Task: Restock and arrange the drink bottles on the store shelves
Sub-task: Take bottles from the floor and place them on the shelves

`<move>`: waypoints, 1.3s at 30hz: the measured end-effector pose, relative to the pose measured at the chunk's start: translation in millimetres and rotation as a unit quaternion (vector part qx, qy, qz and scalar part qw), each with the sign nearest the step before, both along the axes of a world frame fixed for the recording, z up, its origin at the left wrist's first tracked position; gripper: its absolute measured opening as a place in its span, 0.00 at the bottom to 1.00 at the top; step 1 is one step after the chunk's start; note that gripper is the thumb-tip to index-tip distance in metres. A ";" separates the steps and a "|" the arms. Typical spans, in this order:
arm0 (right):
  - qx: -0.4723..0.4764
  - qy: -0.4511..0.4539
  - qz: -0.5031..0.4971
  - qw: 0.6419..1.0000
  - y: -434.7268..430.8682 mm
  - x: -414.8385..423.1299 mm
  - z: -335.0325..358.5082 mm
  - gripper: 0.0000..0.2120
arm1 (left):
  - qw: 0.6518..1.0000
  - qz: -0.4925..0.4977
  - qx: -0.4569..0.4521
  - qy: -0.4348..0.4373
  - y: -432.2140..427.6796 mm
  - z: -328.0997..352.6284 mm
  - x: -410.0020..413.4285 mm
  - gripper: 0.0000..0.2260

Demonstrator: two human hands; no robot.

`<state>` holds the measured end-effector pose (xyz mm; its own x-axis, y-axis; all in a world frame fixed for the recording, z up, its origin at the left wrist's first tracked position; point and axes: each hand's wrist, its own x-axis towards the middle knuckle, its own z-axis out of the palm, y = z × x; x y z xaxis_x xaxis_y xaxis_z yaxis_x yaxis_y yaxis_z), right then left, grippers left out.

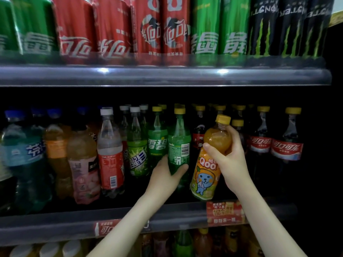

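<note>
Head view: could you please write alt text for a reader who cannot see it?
A person's left hand grips a green Sprite bottle on a shop shelf while the right hand holds a tilted orange Qoo bottle beside it. Soda bottles fill the row; cans stand on the shelf above.

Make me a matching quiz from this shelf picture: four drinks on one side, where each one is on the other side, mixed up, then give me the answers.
Drinks
1. Orange Qoo bottle
2. Green Sprite bottle, barcode facing out
3. Black Monster cans
4. Red-label Coca-Cola bottles

Places
A. Upper shelf, far right
B. Gripped by the left hand
C. Middle shelf, far right
D. Held tilted in the right hand

Pairs: 1-D, 2-B, 3-A, 4-C
</note>
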<state>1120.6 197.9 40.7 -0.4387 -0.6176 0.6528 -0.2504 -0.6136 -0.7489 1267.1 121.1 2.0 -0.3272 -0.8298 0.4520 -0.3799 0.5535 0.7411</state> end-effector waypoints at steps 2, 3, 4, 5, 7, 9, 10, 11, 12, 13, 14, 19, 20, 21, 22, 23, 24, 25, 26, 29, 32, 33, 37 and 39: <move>-0.003 -0.003 -0.006 1.000 2.8 -0.7 -0.7 0.29 | 0.999 0.005 -0.033 0.008 7.7 0.1 0.9 0.33; -0.003 0.002 -0.009 1.000 4.8 -1.3 -1.2 0.29 | 0.998 0.017 -0.059 0.014 14.5 -0.9 1.3 0.35; -0.004 0.008 -0.010 1.000 7.3 -1.0 -0.9 0.29 | 0.994 0.031 -0.100 0.023 22.5 -1.4 1.0 0.35; -0.005 0.013 -0.010 1.000 10.2 0.1 -0.5 0.29 | 0.986 0.043 -0.157 0.033 30.2 -2.0 0.2 0.35; -0.011 0.025 -0.016 0.999 15.2 2.7 0.2 0.28 | 0.969 0.035 -0.243 0.036 44.2 -1.6 -4.3 0.35; -0.013 0.031 -0.014 0.999 20.0 8.8 1.5 0.28 | 0.974 -0.027 -0.223 0.014 56.9 4.9 -11.9 0.39; -0.009 0.033 -0.005 0.999 22.6 12.3 1.7 0.28 | 0.983 -0.055 -0.177 0.000 58.7 7.4 -16.1 0.40; -0.004 0.039 0.007 0.999 25.0 14.8 1.0 0.29 | 0.989 -0.068 -0.132 -0.011 58.5 9.4 -19.2 0.41; 0.002 0.046 0.023 0.999 27.7 17.5 1.6 0.28 | 0.992 -0.070 -0.103 -0.010 57.6 10.3 -21.7 0.40; 0.007 0.054 0.042 0.998 30.0 17.6 2.4 0.28 | 0.993 -0.068 -0.092 -0.001 56.7 9.9 -23.6 0.38; 0.008 0.062 0.060 0.996 31.5 15.7 3.9 0.28 | 0.994 -0.066 -0.085 0.012 56.9 9.2 -24.1 0.36; 0.008 0.097 -0.164 0.982 18.8 -26.4 -5.6 0.31 | 0.995 -0.039 -0.036 0.080 62.6 3.3 -13.7 0.32; 0.033 0.110 -0.250 0.962 14.3 -33.7 -9.8 0.31 | 0.995 -0.037 -0.030 0.092 62.1 2.5 -10.9 0.32; 0.068 0.114 -0.309 0.942 9.6 -39.1 -15.0 0.33 | 0.994 -0.037 -0.021 0.102 61.6 2.3 -7.4 0.32; 0.106 0.112 -0.333 0.930 4.4 -42.2 -20.1 0.36 | 0.993 -0.035 -0.009 0.112 61.6 2.7 -3.8 0.31; 0.138 0.110 -0.331 0.927 -0.3 -43.7 -25.5 0.39 | 0.992 -0.034 0.006 0.121 61.4 2.8 -0.1 0.30; 0.161 0.111 -0.319 0.928 -4.4 -43.9 -30.4 0.42 | 0.991 -0.034 0.020 0.132 61.2 2.6 3.6 0.29; 0.175 0.110 -0.303 0.930 -8.9 -45.0 -35.1 0.44 | 0.989 -0.034 0.033 0.143 61.1 2.2 7.2 0.28; 0.184 0.104 -0.291 0.933 -12.3 -45.6 -37.6 0.45 | 0.986 -0.036 0.044 0.154 61.2 1.4 10.8 0.26; 0.212 0.098 -0.296 0.926 -18.0 -50.0 -40.3 0.43 | 0.979 -0.044 0.069 0.186 62.7 -2.1 22.4 0.24; 0.190 0.096 -0.290 0.933 -11.7 -49.0 -42.7 0.40 | 0.976 -0.056 0.080 0.193 66.8 -7.9 35.1 0.24; 0.172 0.089 -0.282 0.940 -6.6 -45.4 -44.4 0.39 | 0.976 -0.060 0.082 0.193 67.7 -11.1 39.2 0.24; 0.103 0.070 -0.263 0.957 13.0 -26.5 -52.2 0.37 | 0.975 -0.056 0.088 0.194 66.1 -23.0 50.8 0.24; 0.089 0.079 -0.263 0.958 19.3 -18.9 -52.2 0.37 | 0.975 -0.046 0.092 0.199 61.6 -24.2 53.2 0.23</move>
